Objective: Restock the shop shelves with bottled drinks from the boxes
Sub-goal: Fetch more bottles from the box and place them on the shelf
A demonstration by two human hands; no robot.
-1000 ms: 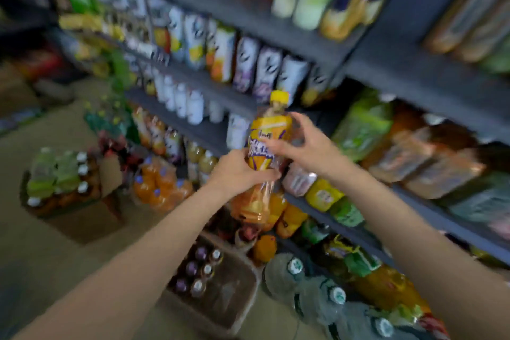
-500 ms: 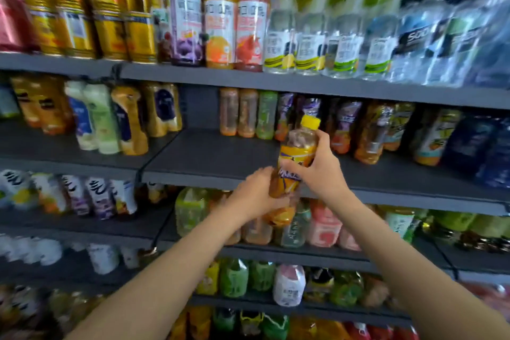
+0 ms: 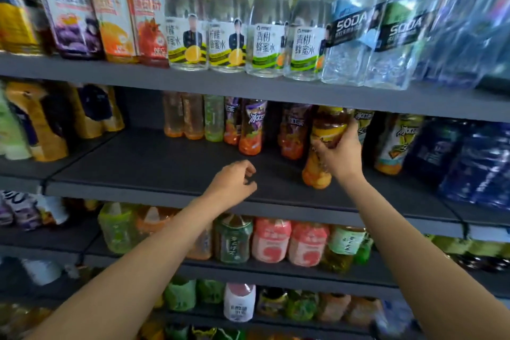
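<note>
Right hand (image 3: 340, 156) grips the orange plastic drink bottle (image 3: 321, 146), setting it mid-right on the dark grey shelf (image 3: 154, 168). Left hand (image 3: 234, 183) hangs loosely curled, empty. Loads of bare shelf left.

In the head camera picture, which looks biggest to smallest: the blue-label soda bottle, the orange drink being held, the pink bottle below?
1. blue-label soda bottle, though it stands nearer the camera
2. orange drink in the right hand
3. pink bottle
</note>
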